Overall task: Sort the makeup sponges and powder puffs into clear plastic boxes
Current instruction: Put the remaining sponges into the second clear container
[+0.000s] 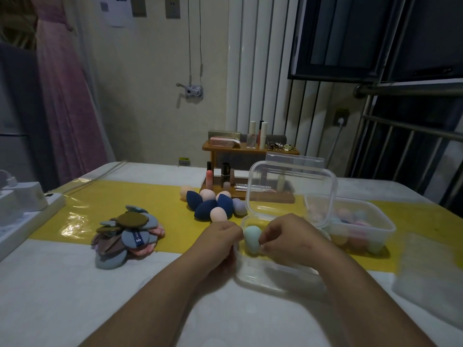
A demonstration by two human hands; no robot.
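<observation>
**Mint sponge goes into the open box**

The mint-green sponge point(251, 239) stands upright, just inside the front left corner of the open clear box point(263, 281). The right hand point(288, 236) pinches its side with curled fingers point(266, 243). It is likely very light, soft and springy, so a gentle hold around the fat lower half should do, while a hard squeeze would only deform it.

The left hand point(220, 234) sits curled at the box's left rim, next to the sponge. I cannot tell whether it grips the rim or merely rests there. The box's lid point(290, 186) stands raised behind.

Beyond lie the loose sponges point(213, 204), in navy, peach and lilac. A second box point(363, 221) on the right already holds some sponges, and the powder puffs point(127, 234) are heaped well to the left on the table point(75, 296).
</observation>
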